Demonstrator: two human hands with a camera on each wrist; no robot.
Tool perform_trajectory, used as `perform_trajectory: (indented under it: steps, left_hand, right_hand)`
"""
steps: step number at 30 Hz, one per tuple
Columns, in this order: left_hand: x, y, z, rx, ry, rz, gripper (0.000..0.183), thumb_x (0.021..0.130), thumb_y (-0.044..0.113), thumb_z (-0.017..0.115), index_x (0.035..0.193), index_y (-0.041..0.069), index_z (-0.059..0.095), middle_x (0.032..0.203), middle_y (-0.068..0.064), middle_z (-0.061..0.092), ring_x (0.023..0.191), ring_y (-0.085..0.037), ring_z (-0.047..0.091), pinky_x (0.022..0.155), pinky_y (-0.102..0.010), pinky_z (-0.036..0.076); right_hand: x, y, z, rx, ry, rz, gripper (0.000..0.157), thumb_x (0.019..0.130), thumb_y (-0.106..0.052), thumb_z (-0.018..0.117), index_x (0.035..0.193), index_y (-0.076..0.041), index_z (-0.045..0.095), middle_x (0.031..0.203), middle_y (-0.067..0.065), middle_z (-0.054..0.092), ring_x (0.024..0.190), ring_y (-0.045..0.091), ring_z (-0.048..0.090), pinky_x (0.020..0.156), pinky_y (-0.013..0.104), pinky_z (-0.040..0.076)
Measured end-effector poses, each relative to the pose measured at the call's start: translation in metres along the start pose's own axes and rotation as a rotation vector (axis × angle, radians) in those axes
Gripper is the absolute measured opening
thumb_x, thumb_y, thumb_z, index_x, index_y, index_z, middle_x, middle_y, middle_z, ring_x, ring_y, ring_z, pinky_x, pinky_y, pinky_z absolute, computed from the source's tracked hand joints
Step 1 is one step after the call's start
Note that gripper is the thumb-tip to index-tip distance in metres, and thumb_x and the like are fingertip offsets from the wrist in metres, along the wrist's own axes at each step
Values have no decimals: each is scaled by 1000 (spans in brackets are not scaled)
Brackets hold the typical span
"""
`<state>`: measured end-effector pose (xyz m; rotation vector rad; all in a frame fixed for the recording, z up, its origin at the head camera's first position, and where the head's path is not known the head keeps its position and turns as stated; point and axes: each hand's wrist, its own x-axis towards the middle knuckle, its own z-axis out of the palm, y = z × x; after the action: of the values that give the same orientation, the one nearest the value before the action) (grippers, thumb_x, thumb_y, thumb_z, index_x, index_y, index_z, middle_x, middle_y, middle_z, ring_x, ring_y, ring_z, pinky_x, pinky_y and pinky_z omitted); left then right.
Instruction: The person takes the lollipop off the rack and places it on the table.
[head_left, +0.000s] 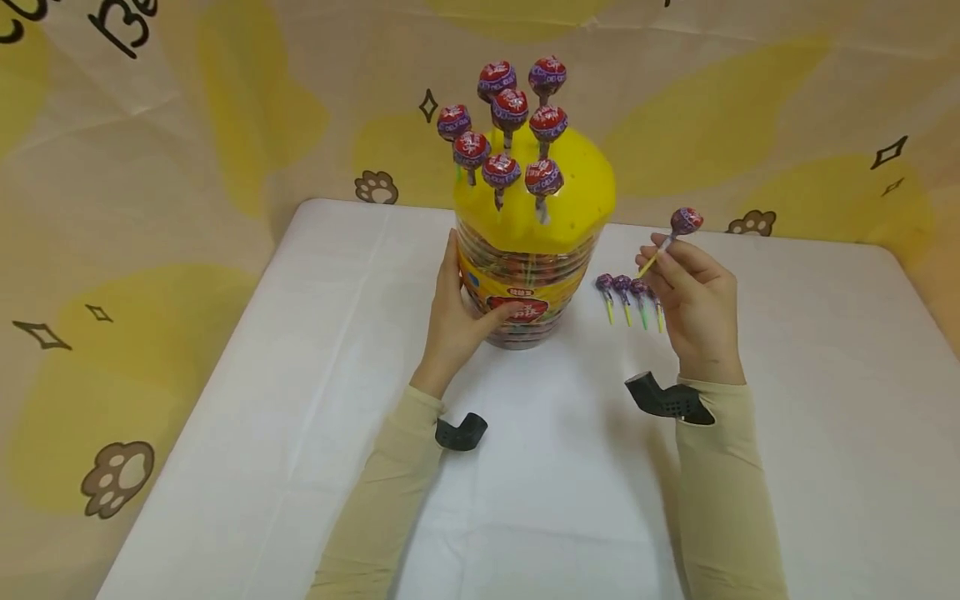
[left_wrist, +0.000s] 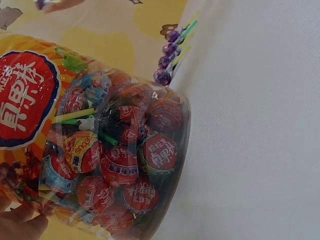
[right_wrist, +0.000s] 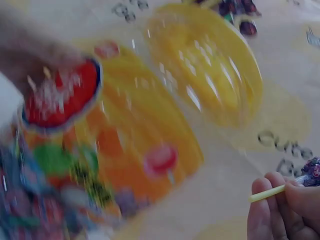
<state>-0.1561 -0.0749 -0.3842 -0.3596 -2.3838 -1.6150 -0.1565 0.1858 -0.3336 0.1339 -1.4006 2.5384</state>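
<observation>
A clear plastic candy jar (head_left: 540, 287) with a yellow lid (head_left: 581, 196) stands upright on the table. Several purple-and-red wrapped lollipops (head_left: 501, 172) stick up out of the lid. My left hand (head_left: 455, 321) holds the jar from its left side, thumb across the front label; in the left wrist view a bit of that hand (left_wrist: 22, 225) shows at the lower left. To the right of the jar, my right hand (head_left: 701, 304) pinches another lollipop (head_left: 686, 222) by its yellow stick, candy end up. The right wrist view shows the stick's bare end (right_wrist: 266, 193) poking past the fingers.
A row of several lollipops (head_left: 621, 285) lies on the white table (head_left: 375, 500) right of the jar, partly behind the right hand. More wrapped lollipops (left_wrist: 160, 152) fill the jar. A patterned yellow cloth (head_left: 697, 108) hangs behind the table.
</observation>
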Motion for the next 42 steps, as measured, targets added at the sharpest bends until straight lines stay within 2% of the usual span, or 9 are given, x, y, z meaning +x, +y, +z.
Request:
perform_trajectory:
  steps: [5,12,17,20,25,29,35,42]
  left_hand:
    - [0,0,0,-9,-5,-5,106,80,23,77,153,16,0,155,-9,15,140,-22,20,113,-38,24]
    - [0,-1,-1,-16,5,16,107,79,23,78,153,16,0,155,-9,15,140,-21,20,114,-38,23]
    - [0,-1,-1,-12,3,37,107,80,25,77,153,14,0,155,-9,15,140,-21,21,113,-37,24]
    - [0,-2,-1,-8,3,42,106,80,25,77,152,13,0,155,-10,15,140,-21,22,113,-37,25]
    - [0,-2,0,-4,10,41,106,80,23,77,152,13,0,155,-10,15,140,-22,21,113,-37,25]
    - [1,-1,0,-5,12,38,106,80,20,77,152,13,0,155,-11,15,140,-22,20,113,-37,24]
    - [0,0,-1,-8,14,31,104,81,20,77,152,13,1,155,-10,15,140,-22,20,113,-38,25]
    - [1,-1,0,6,10,37,105,80,20,77,152,13,1,155,-11,15,140,-23,20,113,-39,25]
  right_hand:
    - [6,1,-36,-3,76,84,12,85,8,63,96,10,69,95,14,67,80,23,68,78,27,56]
    - [11,9,-82,-50,137,277,13,87,10,59,92,5,71,89,11,71,81,20,70,74,25,56]
    - [9,16,-107,-118,274,420,13,86,6,62,92,0,71,91,7,71,83,17,69,77,24,55]
    - [9,22,-116,-140,318,469,12,85,5,65,94,0,71,95,7,70,85,16,69,79,25,54]
    - [12,31,-122,-207,276,435,13,85,10,63,87,0,71,90,5,72,79,15,70,73,22,56]
    - [14,35,-120,-225,249,392,23,86,17,55,79,0,71,81,6,71,72,15,69,69,21,56]
    - [14,35,-116,-297,264,379,26,86,16,55,77,-3,71,77,4,71,69,12,69,66,20,56]
    - [12,34,-117,-282,271,363,27,86,16,55,74,-2,71,73,6,70,68,13,69,64,21,56]
